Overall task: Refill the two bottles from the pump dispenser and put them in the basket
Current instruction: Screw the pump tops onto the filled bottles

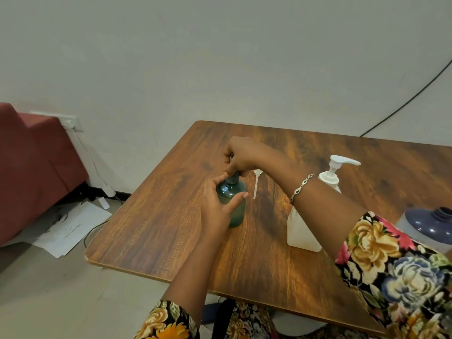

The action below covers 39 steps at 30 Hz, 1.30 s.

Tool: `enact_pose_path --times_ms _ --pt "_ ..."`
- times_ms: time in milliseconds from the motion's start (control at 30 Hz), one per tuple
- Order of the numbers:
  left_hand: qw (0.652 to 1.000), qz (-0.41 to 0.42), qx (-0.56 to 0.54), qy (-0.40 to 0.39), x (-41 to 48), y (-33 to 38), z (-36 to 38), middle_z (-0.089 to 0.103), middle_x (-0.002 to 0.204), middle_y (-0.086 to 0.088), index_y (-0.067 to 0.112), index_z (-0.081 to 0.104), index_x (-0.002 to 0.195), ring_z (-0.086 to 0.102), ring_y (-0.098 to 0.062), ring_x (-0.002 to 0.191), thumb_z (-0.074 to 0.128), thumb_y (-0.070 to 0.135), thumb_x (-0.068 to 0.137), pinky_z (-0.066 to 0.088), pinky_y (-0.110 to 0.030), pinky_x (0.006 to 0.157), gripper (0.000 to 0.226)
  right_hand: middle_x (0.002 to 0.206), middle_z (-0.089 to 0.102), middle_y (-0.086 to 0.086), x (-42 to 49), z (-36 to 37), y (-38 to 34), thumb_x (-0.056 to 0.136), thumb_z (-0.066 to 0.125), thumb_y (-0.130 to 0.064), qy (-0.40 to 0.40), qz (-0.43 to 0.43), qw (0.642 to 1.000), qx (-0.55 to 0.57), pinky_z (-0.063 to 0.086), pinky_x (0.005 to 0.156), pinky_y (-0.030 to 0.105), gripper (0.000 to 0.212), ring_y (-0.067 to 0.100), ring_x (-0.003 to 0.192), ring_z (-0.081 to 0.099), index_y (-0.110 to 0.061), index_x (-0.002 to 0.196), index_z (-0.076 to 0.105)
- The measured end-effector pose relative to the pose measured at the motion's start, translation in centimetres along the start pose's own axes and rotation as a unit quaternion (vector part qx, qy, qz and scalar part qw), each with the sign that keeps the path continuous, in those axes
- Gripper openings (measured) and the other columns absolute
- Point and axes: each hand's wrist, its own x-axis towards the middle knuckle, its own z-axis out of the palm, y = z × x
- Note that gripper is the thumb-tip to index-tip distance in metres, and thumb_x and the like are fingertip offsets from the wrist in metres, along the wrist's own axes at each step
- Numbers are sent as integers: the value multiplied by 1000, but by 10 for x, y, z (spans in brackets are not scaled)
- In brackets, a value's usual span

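Note:
A teal green bottle (235, 206) stands upright on the wooden table (156, 231). My left hand (216, 204) grips its body from the left, thumb across the front. My right hand (241, 156) reaches over from the right and pinches the dark cap (232, 178) on the bottle's neck. The white pump dispenser (329, 178) stands to the right, partly hidden behind my right forearm. A dark blue bottle (426, 225) with an open neck stands at the right edge of view. No basket is in view.
A small white funnel (256, 183) lies on the table just right of the teal bottle. Off the table's left edge are a red sofa (31, 165), papers (71, 228) and cables on the floor. A black cable (403, 104) runs down the wall behind.

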Motion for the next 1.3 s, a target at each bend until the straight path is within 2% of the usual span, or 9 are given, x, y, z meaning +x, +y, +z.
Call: enact_pose_path --times_ms 233,333,433,533,633,733,933,1167,1300 --pt "1000 9 6 -1 1 -6 0 53 109 7 23 47 109 51 -8 101 79 23 70 43 -23 84 50 72 59 1 -4 14 8 82 68 -26 77 -21 996 -49 51 68 30 21 18 71 61 -12 74 55" --pt "1000 15 -2 -11 1 -4 -1 53 108 10 26 47 107 51 -3 98 79 25 70 43 -20 82 50 77 58 -2 -14 9 18 79 67 -43 70 -16 994 80 47 62 23 32 14 73 58 -13 83 57" --pt "1000 14 -5 -15 3 -5 -3 54 109 10 25 47 108 51 -1 97 80 24 68 42 -17 82 52 89 64 2 -28 15 33 91 52 -38 164 -11 916 367 52 67 21 35 15 81 62 -6 101 61" --pt "1000 18 -8 -16 3 -9 -3 55 110 9 24 47 109 52 -3 98 80 23 68 42 -17 82 52 96 66 3 -34 47 47 98 42 -12 243 20 824 511 51 78 22 22 17 94 63 -6 106 62" --pt "999 17 -17 -23 4 -9 -2 56 111 7 21 47 111 54 -4 99 78 22 71 44 -19 83 51 113 63 3 -36 77 52 87 48 11 189 -24 832 520 48 93 28 36 16 113 56 -14 111 59" --pt "999 20 -26 -26 5 -9 -3 56 107 10 21 48 110 54 -1 97 76 16 73 44 -15 80 47 108 63 -2 -32 85 47 85 55 9 160 -70 837 519 45 98 32 40 14 112 57 -25 105 57" --pt "999 29 -36 -24 7 -13 -3 57 106 13 19 49 109 55 -2 99 78 16 71 45 -19 82 48 109 63 4 -17 82 47 83 58 9 181 -87 855 478 44 100 34 37 18 109 59 -9 116 58" --pt "999 22 -37 -16 5 -12 -1 57 107 8 19 49 110 56 -6 99 78 15 71 46 -21 83 49 91 64 2 -14 81 53 75 70 3 211 -94 875 425 51 84 28 23 15 91 62 -12 88 58" --pt "999 19 -38 -19 4 -10 -2 57 105 10 16 49 111 55 -1 97 75 10 73 45 -16 80 47 80 56 -10 -12 82 47 69 77 -3 232 -87 889 385 45 68 12 39 0 76 55 -26 76 46"
